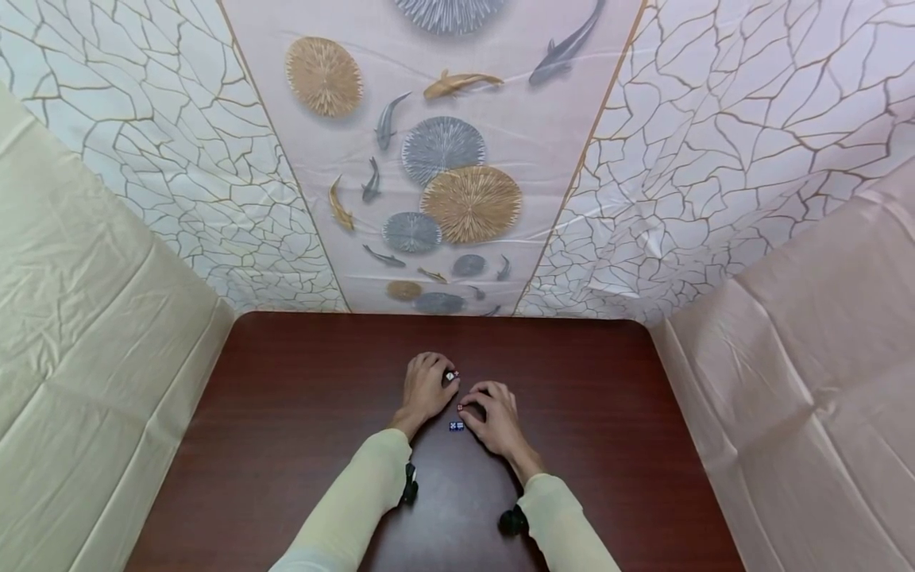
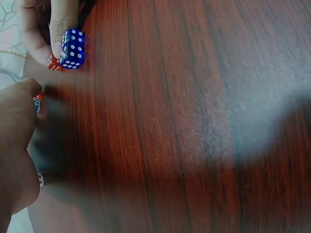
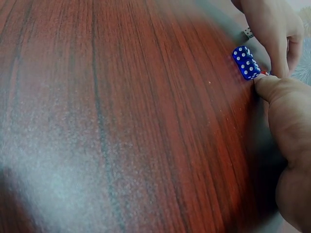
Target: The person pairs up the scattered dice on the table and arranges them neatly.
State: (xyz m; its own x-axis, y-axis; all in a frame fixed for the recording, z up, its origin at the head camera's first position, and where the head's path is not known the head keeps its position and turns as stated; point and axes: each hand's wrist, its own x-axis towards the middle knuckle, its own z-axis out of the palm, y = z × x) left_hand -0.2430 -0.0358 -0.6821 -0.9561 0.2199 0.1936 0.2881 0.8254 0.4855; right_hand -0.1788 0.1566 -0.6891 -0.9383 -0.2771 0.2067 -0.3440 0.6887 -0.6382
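In the head view, my left hand [image 1: 427, 387] curls its thumb and fingers about a white die [image 1: 450, 376], and a bit of red shows right beside it. My right hand [image 1: 495, 417] pinches a small red die [image 1: 460, 407] between thumb and fingertip. Just nearer to me, two blue dice [image 1: 456, 427] with white dots sit side by side. The right wrist view shows the blue dice [image 3: 247, 63] right at the right thumb's tip, the red die [image 3: 265, 73] mostly hidden behind them. In the left wrist view, the left hand covers most of its white die [image 2: 37, 104].
Another pale die [image 2: 41, 179] peeks out past the left hand's edge in the left wrist view. The dark wooden table [image 1: 300, 477] meets a patterned cloth backdrop [image 1: 443, 262] at its far edge. Draped cloth [image 1: 786, 381] borders both sides.
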